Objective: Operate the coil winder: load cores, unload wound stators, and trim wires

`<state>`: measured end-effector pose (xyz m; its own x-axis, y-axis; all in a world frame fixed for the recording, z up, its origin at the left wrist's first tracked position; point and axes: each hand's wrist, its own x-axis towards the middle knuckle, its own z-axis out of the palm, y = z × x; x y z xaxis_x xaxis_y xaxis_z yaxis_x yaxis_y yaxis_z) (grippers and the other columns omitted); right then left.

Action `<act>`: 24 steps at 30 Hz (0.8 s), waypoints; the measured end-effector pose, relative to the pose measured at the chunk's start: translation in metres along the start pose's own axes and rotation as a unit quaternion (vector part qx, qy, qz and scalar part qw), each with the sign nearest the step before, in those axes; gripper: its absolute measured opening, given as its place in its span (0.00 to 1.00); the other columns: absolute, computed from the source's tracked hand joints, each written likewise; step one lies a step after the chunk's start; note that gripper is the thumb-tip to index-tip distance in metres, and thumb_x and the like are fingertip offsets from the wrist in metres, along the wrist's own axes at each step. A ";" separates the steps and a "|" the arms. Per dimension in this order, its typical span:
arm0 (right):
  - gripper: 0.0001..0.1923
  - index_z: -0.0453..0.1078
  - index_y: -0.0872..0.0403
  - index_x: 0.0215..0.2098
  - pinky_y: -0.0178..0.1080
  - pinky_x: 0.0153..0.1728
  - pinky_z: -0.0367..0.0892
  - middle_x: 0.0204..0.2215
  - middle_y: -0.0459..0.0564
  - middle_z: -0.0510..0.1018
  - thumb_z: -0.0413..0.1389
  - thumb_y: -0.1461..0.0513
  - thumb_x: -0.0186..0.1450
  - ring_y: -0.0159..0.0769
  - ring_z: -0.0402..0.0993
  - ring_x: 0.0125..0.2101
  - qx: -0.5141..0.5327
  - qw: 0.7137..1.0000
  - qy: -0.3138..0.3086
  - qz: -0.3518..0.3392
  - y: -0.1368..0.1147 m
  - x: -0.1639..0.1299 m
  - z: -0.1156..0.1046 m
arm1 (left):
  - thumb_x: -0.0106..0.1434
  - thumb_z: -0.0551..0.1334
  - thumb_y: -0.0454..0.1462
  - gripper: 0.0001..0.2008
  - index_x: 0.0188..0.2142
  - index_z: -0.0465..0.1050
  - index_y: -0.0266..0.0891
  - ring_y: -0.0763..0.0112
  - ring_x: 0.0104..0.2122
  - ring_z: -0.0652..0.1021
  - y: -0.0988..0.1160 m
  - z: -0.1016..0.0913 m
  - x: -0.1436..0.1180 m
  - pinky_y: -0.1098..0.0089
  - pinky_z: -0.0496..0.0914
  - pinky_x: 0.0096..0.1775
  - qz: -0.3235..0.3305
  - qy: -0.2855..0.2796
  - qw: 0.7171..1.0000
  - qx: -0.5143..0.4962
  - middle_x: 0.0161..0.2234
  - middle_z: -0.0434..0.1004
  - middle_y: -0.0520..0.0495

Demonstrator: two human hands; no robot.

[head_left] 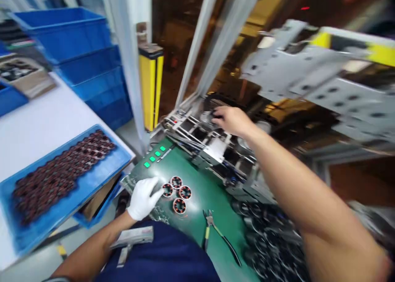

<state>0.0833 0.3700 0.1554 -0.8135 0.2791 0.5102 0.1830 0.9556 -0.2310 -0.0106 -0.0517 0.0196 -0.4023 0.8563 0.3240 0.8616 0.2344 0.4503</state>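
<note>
Resting on the smooth green surface (216, 191), the white-gloved left hand (143, 197) has loosely curled fingers touching one of four round copper-wound stators (176, 193). Bare right hand (233, 119) reaches into the metal machine (212, 144), grip unclear. Pliers (216, 230) nearby, blue tray (61, 183) off left.

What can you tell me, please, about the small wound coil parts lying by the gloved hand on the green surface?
Four small round parts lie flat in a tight cluster on the green surface. Each is a ring with copper-red windings around an open centre and pale outer edges; finer detail is blurred. The gloved left hand reaches in from the left, its fingertips touching or nearly touching the nearest one. Lit green buttons sit beyond them, and pliers lie closer to the person.
</note>
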 end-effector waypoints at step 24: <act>0.19 0.66 0.53 0.59 0.59 0.65 0.61 0.64 0.56 0.64 0.50 0.62 0.71 0.44 0.58 0.66 -0.098 0.983 0.117 0.102 -0.145 -0.189 -0.115 | 0.69 0.58 0.46 0.20 0.52 0.74 0.32 0.52 0.46 0.80 -0.031 0.009 0.025 0.57 0.72 0.50 0.080 0.020 0.997 -0.001 0.48 0.80 0.33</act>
<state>0.2740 0.1898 0.1881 -0.6034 0.4587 0.6522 0.4500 0.8712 -0.1964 -0.0443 -0.0329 0.0064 -0.2724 0.8635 0.4244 0.9151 0.0962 0.3916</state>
